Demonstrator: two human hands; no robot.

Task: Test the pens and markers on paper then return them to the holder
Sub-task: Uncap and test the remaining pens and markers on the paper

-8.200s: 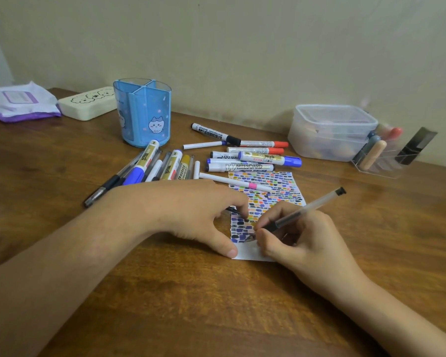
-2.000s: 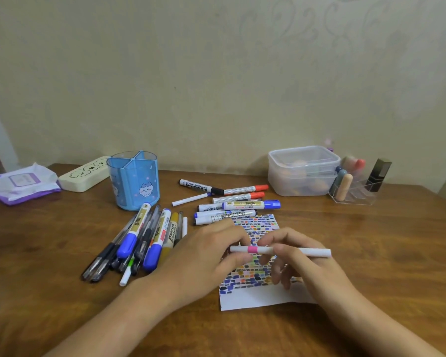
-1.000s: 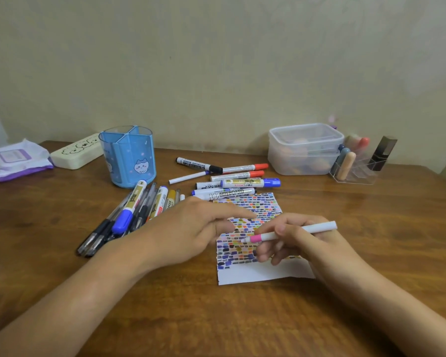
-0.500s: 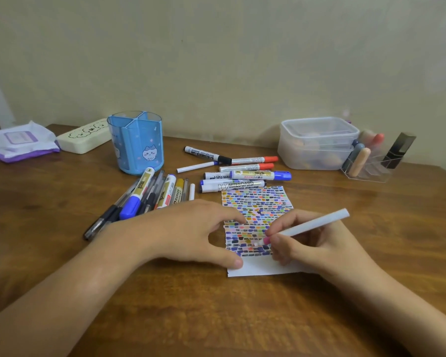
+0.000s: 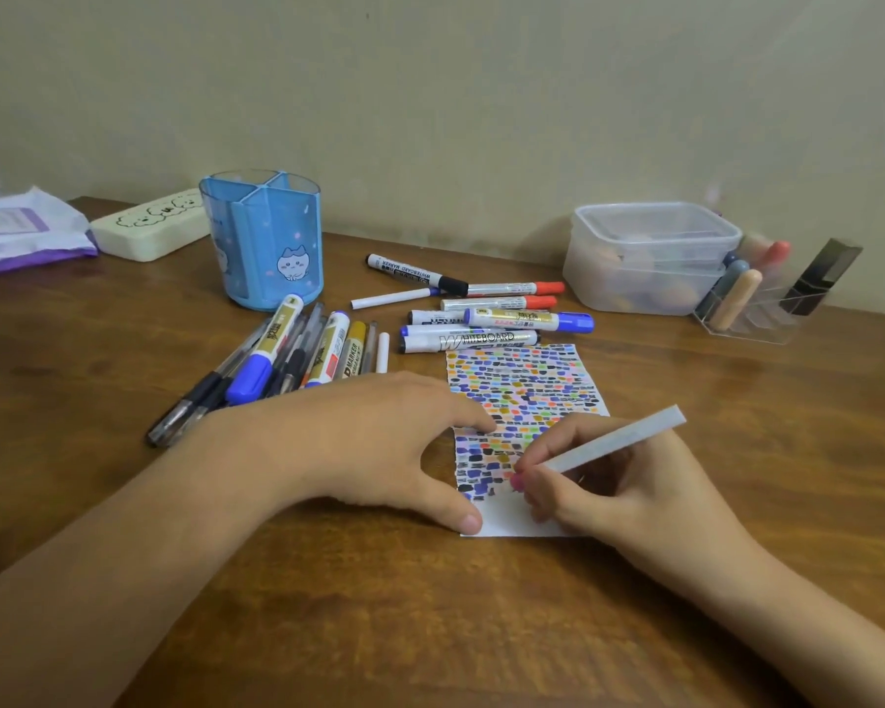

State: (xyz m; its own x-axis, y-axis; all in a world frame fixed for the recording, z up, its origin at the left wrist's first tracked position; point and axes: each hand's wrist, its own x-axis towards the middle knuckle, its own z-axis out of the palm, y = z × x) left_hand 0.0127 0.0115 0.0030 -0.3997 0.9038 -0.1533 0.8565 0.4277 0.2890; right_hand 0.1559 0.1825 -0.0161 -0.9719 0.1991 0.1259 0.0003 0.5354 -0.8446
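Note:
My right hand (image 5: 619, 482) grips a slim white marker (image 5: 616, 439) with a pink tip, and the tip touches the paper (image 5: 524, 390), a small sheet covered in coloured dabs. My left hand (image 5: 379, 442) rests on the table with index finger and thumb pressing the paper's left edge. A blue divided pen holder (image 5: 264, 242) stands empty at the back left. One pile of pens and markers (image 5: 287, 360) lies in front of the holder. A second group of whiteboard markers (image 5: 481, 314) lies behind the paper.
A clear lidded plastic box (image 5: 645, 258) and a clear organiser (image 5: 757, 298) with small tubes stand at the back right. A cream case (image 5: 149, 229) and a wipes packet (image 5: 21, 229) lie at the back left. The wall runs close behind the wooden table (image 5: 430, 631).
My right hand turned the uncapped pink marker tip-down and brought it onto the paper. My left hand spread thumb and index finger along the paper's left edge.

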